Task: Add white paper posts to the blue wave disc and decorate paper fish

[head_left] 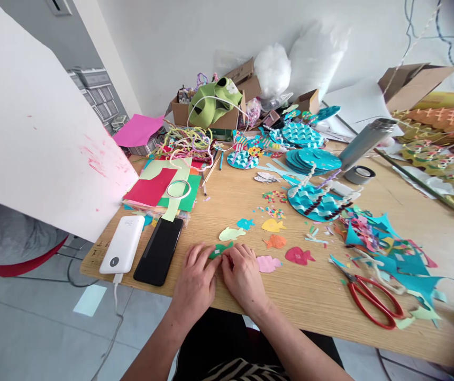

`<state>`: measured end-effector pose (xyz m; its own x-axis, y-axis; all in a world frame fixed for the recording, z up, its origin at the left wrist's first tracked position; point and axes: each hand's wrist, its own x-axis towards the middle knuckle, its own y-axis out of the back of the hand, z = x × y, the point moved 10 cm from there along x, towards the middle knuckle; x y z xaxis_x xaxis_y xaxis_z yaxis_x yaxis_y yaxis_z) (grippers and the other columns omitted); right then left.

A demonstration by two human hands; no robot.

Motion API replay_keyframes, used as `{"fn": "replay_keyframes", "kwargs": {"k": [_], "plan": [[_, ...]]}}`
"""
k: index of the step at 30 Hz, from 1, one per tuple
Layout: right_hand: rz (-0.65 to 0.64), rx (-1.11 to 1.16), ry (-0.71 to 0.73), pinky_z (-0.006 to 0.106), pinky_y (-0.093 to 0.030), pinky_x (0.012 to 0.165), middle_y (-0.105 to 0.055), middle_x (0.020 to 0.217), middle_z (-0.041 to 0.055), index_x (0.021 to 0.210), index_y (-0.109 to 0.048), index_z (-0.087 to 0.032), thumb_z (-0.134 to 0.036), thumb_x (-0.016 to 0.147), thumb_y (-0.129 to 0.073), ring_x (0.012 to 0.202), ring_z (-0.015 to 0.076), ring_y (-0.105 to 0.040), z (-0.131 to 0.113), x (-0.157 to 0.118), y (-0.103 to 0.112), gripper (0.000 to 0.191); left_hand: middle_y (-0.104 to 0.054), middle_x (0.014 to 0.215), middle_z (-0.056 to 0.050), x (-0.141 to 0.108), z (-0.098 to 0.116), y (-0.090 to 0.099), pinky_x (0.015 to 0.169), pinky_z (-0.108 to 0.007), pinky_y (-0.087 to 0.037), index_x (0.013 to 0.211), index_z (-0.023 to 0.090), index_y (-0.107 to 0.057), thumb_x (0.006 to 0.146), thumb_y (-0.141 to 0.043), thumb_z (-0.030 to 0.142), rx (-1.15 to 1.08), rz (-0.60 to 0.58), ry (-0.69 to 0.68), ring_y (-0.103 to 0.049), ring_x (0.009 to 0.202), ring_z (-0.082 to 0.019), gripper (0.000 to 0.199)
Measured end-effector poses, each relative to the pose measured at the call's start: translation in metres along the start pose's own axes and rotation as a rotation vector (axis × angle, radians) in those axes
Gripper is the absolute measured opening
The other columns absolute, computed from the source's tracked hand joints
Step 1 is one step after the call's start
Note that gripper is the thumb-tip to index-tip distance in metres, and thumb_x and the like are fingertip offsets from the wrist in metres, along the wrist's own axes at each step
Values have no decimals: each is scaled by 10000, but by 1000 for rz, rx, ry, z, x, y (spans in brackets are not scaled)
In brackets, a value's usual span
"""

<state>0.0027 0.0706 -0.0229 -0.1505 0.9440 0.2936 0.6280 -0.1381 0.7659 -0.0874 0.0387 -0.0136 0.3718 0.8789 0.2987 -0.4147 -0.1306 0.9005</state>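
Note:
A green paper fish [219,248] lies on the wooden table [227,198] at its front edge. The fingers of my left hand [196,276] are spread flat at its left side, touching it. My right hand [243,272] is beside it on the right, its fingers curled together at the fish's lower edge; what they pinch is hidden. Around the hands lie a pale green fish [232,233], a blue fish [245,224], a yellow fish [273,226], an orange fish [275,242], a pink fish [269,264] and a dark red fish [299,255].
Red-handled scissors [373,301] and paper scraps [405,259] lie right. A black phone [159,252] and white power bank [123,244] lie left, near coloured paper [151,187]. Behind are a blue wavy disc [315,203], a steel flask [365,144] and a box [181,114].

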Motion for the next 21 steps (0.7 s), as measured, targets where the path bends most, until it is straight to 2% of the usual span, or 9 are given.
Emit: {"fn": "replay_keyframes", "kwargs": {"k": [21], "plan": [[-4,20,-12,318,-357,705,-563,714,33,701,-574,-186,-92,846,-484,755,192,-490,2,0,-1,195,-549,1303,-67,-1,-2,-2,1094,-540,-358,1237,210,-563,795,-432,-7,-10,-12,10,-385,1286,-268,510]]}}
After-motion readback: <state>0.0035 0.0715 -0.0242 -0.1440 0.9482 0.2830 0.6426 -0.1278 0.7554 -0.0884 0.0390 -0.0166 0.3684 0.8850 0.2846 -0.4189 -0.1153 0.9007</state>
